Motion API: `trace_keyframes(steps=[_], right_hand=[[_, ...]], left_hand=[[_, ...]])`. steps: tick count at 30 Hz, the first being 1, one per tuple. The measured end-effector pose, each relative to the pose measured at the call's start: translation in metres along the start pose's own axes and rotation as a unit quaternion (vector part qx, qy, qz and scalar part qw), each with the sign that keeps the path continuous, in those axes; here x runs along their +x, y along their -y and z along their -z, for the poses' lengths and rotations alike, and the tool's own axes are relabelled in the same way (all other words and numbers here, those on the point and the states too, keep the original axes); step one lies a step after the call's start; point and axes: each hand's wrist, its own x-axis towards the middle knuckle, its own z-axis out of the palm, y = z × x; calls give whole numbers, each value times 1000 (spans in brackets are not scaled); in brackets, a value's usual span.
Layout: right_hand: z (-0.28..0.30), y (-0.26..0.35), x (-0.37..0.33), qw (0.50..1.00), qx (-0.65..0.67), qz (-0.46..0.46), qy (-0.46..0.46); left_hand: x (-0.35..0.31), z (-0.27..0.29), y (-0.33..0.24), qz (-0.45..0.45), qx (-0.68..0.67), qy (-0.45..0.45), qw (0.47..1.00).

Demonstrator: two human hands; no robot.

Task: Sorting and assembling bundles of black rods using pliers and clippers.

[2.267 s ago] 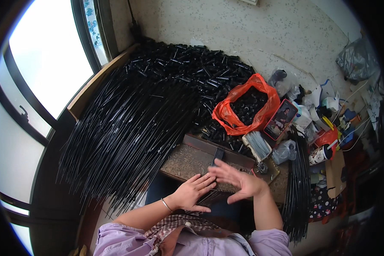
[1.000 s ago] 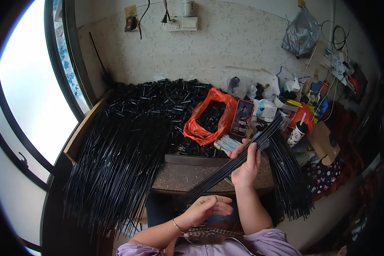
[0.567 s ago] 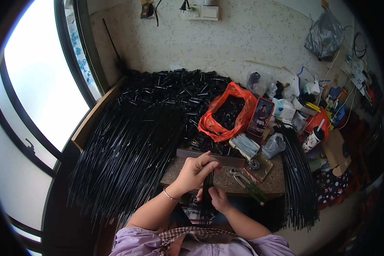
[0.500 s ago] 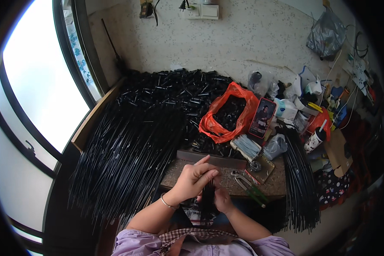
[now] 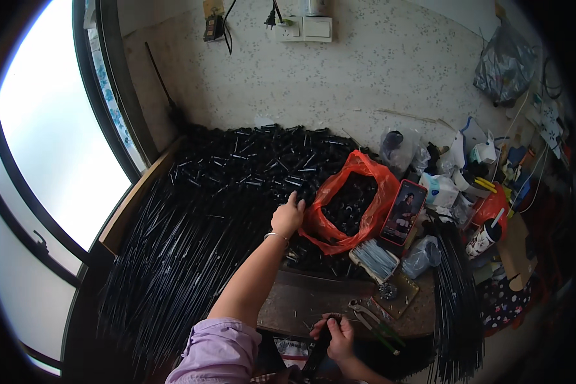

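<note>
Head view: left hand (image 5: 287,216) now outstretched

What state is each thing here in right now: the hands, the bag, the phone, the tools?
left hand: stretched out, fingers on the black rod pile
right hand: closed around a dark bundle
red plastic bag: open, holding small black parts
phone: propped up, screen lit
pliers: lying flat on the work board
wall plug: plugged in
</note>
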Motion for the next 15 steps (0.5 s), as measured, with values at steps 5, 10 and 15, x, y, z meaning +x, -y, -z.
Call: trace_keyframes(steps=[5,10,15], right_hand=[[-2,7,4,999,-6,-15,-32],[-1,9,5,999,-14,-23,-40],[4,13,3,999,-26,-19,-41]], left_hand=[[26,-18,-19,-7,119,28,993],[61,-25,4,-37,93,24,995],[44,-1,12,-86,-103,-74,988]])
